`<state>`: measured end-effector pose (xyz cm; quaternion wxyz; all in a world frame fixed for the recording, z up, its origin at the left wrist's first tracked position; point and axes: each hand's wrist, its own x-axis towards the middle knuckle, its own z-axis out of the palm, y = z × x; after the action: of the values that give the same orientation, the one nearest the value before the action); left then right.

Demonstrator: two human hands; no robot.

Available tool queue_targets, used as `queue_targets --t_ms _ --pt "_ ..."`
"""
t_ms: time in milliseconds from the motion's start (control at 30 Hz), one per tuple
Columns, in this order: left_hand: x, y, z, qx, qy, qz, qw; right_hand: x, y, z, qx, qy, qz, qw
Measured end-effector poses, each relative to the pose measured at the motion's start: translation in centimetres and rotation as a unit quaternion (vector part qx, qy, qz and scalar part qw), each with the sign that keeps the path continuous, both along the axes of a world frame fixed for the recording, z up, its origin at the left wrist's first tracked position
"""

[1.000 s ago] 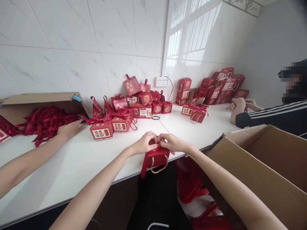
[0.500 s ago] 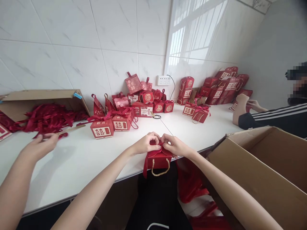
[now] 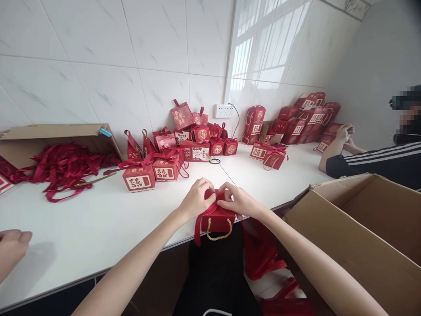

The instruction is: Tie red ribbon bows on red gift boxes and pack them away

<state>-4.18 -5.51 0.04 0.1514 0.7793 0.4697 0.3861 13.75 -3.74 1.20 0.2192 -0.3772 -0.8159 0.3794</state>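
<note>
- From the held box (image 3: 219,222), open tabletop (image 3: 131,215) ran toward nine o'clock (a neighbour's hand (image 3: 13,248) was far out).
- Red gift boxes (image 3: 138,180) blocked ten o'clock.
- A carton (image 3: 345,224) blocked three.

Small red cuboid paperboard box (image 3: 219,218): smooth, with what I read as a faint satin sheen.
Pale gold twisted cord handle (image 3: 219,238): rope-like; I see a ridged surface.
Long red cloth ribbon (image 3: 197,232): satin-looking, smooth, softly glossy.
Tangled dark-red ribbon heap (image 3: 66,161): similar satiny cloth on my feed.
Large open brown cardboard carton (image 3: 348,224): matt, rough along its worn rim.
White flat tabletop (image 3: 98,219): smooth, low sheen.
Grey-veined white wall tiles (image 3: 161,39): hard, glossy; I catch window reflections in them.
White rectangular wall socket (image 3: 223,111): smooth plastic.
</note>
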Motion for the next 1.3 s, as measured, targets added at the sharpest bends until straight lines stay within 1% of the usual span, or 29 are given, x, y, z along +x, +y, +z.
queue_targets --t_ms 100,200,267,333,400,500,533,567,600,667,700,733,833,933,1000,1033,1100,1133,1167,1200,1233,1267,1300 --pt "0.1 -0.3 -0.1 0.017 -0.010 0.025 0.999 -0.1 -0.2 0.0 0.024 -0.012 0.000 1.000" --pt "0.2 -0.5 -0.4 0.038 -0.020 0.057 0.997 -0.1 -0.3 0.1 -0.001 0.008 -0.001 1.000" --pt "0.3 -0.6 -0.7 0.064 -0.019 0.072 0.995 0.0 -0.3 0.1 -0.015 0.024 -0.017 0.999" --pt "0.3 -0.6 -0.9 0.074 -0.034 0.084 0.993 0.0 -0.3 -0.1 -0.010 0.035 -0.034 0.999" --pt "0.4 -0.7 -1.1 0.054 -0.066 0.096 0.992 0.0 -0.4 -0.5 0.023 0.043 -0.039 0.998" --pt "0.5 -0.6 -1.2 0.005 -0.152 0.115 0.982 -0.2 -0.6 -1.4 0.138 0.068 -0.046 0.987" --pt "0.5 -0.4 -1.2 -0.009 -0.198 0.120 0.973 -0.2 -0.7 -1.7 0.171 0.076 -0.053 0.981" --pt "0.4 -0.2 -1.1 -0.025 -0.259 0.123 0.958 -0.2 -0.7 -2.1 0.190 0.080 -0.063 0.977" --pt "0.2 0.1 -1.0 -0.040 -0.328 0.126 0.935 -0.2 -0.8 -2.4 0.194 0.082 -0.072 0.975" --pt "-0.5 0.8 -0.6 -0.060 -0.447 0.132 0.883 0.0 -0.8 -2.8 0.171 0.080 -0.089 0.978" --pt "-0.9 1.1 -0.4 -0.064 -0.487 0.134 0.861 0.1 -0.8 -2.8 0.157 0.079 -0.095 0.980" --pt "-1.4 1.4 -0.1 -0.065 -0.511 0.136 0.846 0.2 -0.7 -2.8 0.146 0.078 -0.100 0.981" --pt "-2.8 1.7 0.8 -0.068 -0.548 0.132 0.823 0.3 -0.7 -2.3 0.136 0.057 -0.104 0.984" --pt "-4.0 1.4 1.8 -0.081 -0.600 0.089 0.791 -0.1 -0.7 -1.0 0.141 -0.001 -0.097 0.985" --pt "-4.5 1.0 2.3 -0.093 -0.613 0.057 0.783 -0.6 -0.5 -0.1 0.136 -0.040 -0.095 0.985" --pt "-4.7 0.9 2.5 -0.098 -0.608 0.048 0.786 -0.8 -0.4 0.4 0.130 -0.047 -0.094 0.986" --pt "-5.1 0.5 2.9 -0.102 -0.593 0.046 0.797 -1.1 0.0 1.2 0.101 -0.021 -0.092 0.990" --pt "-5.3 0.4 3.1 -0.102 -0.584 0.048 0.804 -1.1 0.3 1.6 0.066 0.010 -0.093 0.993" --pt "-5.5 0.3 3.3 -0.102 -0.575 0.049 0.811 -1.0 0.5 2.0 0.012 0.052 -0.093 0.994" --pt "-5.7 0.2 3.4 -0.101 -0.566 0.049 0.817 -0.9 0.7 2.3 -0.058 0.104 -0.090 0.989" --pt "-5.9 0.1 3.5 -0.102 -0.559 0.047 0.821 -0.7 1.0 2.5 -0.136 0.162 -0.083 0.974" --pt "-6.2 0.0 3.6 -0.105 -0.555 0.045 0.824 -0.4 1.2 2.8 -0.215 0.217 -0.074 0.949" --pt "-6.4 0.0 3.7 -0.112 -0.554 0.043 0.824 -0.1 1.3 2.9 -0.285 0.267 -0.065 0.919"
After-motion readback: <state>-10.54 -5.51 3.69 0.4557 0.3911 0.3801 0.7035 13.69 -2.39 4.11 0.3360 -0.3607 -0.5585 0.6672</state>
